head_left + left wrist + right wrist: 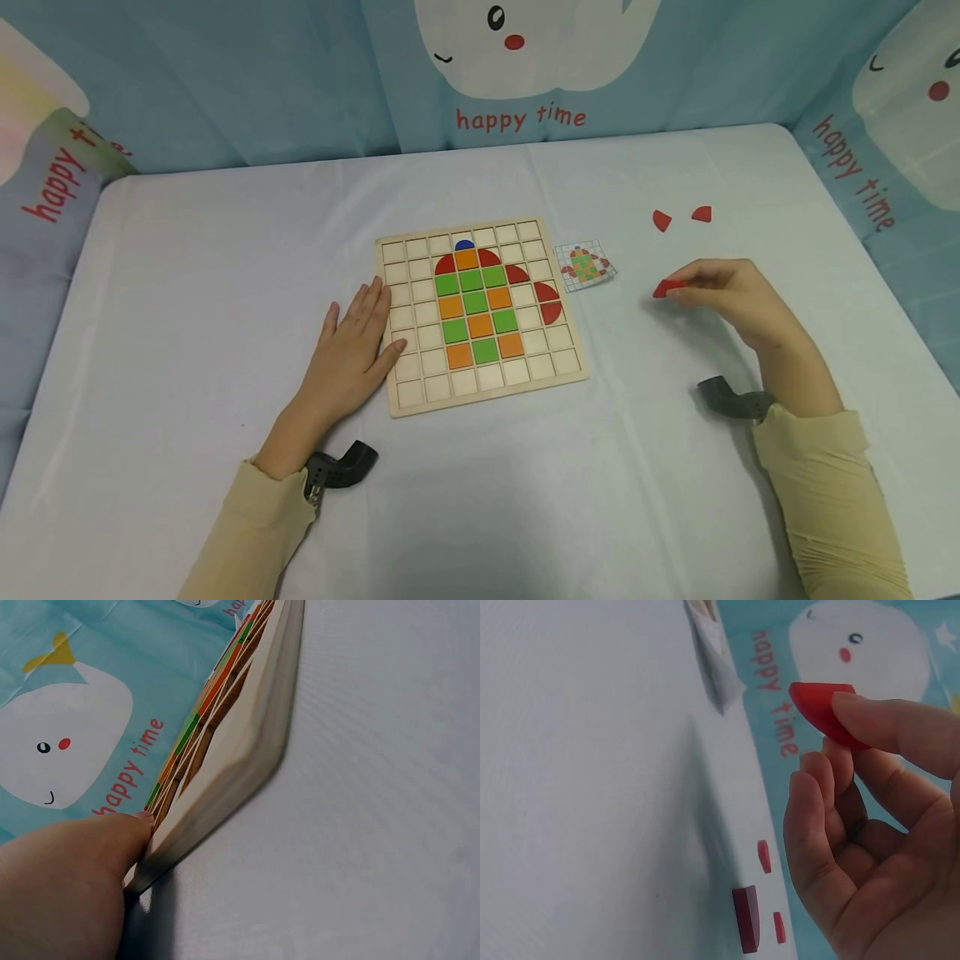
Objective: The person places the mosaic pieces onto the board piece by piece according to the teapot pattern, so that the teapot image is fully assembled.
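Note:
My left hand (345, 358) lies flat at the left side of a wooden grid board (410, 393), fingers straight along its edge and thumb over the rim. Orange and green squares (476, 302) fill the board's middle columns, with a blue half-round piece (465, 245) on top and red quarter-round pieces (547, 292) around the upper part and right side. Off to the right, my right hand (738, 300) pinches a red quarter-round piece (825, 709) between thumb and forefinger, raised above the table in the right wrist view.
Just right of the board lies a small pattern card (587, 265) with a curled corner. Two loose red pieces (662, 221) lie farther back on the white table; a nearer red piece (746, 919) shows in the right wrist view. A printed blue curtain (262, 83) borders the table.

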Demonstrator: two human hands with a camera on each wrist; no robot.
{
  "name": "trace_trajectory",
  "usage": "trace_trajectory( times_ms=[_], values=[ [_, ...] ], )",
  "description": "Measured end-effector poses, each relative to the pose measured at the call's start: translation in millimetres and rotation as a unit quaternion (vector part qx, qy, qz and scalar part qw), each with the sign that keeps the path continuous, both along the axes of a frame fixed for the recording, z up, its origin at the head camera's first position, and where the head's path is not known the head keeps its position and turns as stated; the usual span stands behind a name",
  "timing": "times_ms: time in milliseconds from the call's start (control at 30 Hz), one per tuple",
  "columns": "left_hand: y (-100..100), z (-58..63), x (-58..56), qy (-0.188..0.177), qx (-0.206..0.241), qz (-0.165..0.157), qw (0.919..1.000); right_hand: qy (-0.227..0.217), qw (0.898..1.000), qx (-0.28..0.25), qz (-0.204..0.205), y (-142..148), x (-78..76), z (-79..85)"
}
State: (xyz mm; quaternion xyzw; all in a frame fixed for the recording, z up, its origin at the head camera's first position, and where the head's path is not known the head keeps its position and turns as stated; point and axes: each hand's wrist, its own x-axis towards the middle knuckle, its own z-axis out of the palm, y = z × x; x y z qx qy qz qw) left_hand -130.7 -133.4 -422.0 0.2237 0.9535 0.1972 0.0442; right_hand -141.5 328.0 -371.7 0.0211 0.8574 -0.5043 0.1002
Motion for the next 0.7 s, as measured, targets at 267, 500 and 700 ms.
trace_trajectory(
  times_ms=[267,500,700],
  values=[
    [0,-0.1,0.0,0.000,-0.001,0.001,1.0000,-0.001,1.000,0.010,0.017,-6,0.4,-1.1],
    [0,0.2,-0.1,-0.003,-0.002,0.001,1.0000,-0.018,0.998,-0.026,0.047,-13,0.4,-1.7],
    [0,0.4,-0.1,-0.004,-0.004,0.001,1.0000,-0.031,0.996,-0.016,0.077,-19,0.5,-4.3]
  ],
)
